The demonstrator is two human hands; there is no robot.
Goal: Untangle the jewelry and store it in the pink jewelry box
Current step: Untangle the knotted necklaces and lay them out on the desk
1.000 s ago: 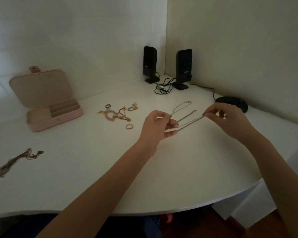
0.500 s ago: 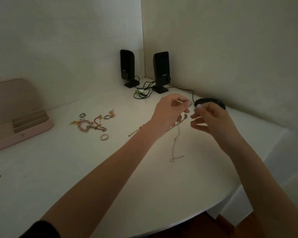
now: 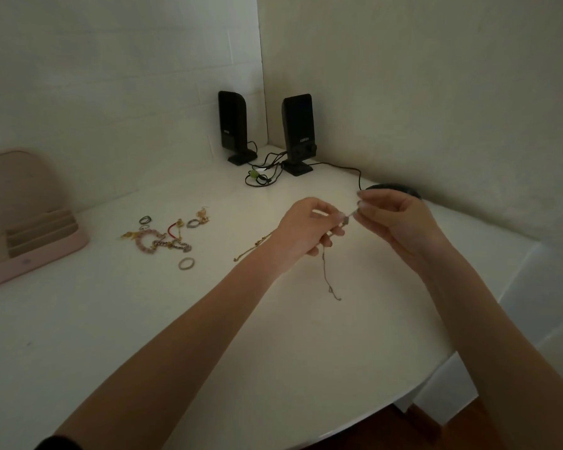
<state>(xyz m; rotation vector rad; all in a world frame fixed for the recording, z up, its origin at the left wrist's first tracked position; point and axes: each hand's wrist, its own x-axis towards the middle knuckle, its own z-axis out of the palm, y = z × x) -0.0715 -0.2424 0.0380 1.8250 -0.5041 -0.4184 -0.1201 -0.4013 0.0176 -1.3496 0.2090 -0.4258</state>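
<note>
My left hand [image 3: 306, 230] and my right hand [image 3: 400, 219] meet above the white table, each pinching the top end of a thin silver chain [image 3: 327, 277]. The chain hangs down from the fingers and its tail rests on the table. A gold chain [image 3: 251, 250] lies just left of my left wrist. Further left sits a tangle of jewelry [image 3: 163, 240] with a pink bead bracelet, rings and gold charms, and a single ring [image 3: 186, 263] in front of it. The pink jewelry box [image 3: 56, 251] stands open at the left edge, partly cut off.
Two black speakers [image 3: 298, 134] with tangled cables [image 3: 260, 177] stand in the wall corner. A black computer mouse [image 3: 394, 190] lies behind my right hand. The white table [image 3: 143, 319] has a curved front edge at the lower right.
The view has turned right, so the box sits at the frame edge. My hands came together from a stretched-out hold, and the silver chain now dangles down to the table.
</note>
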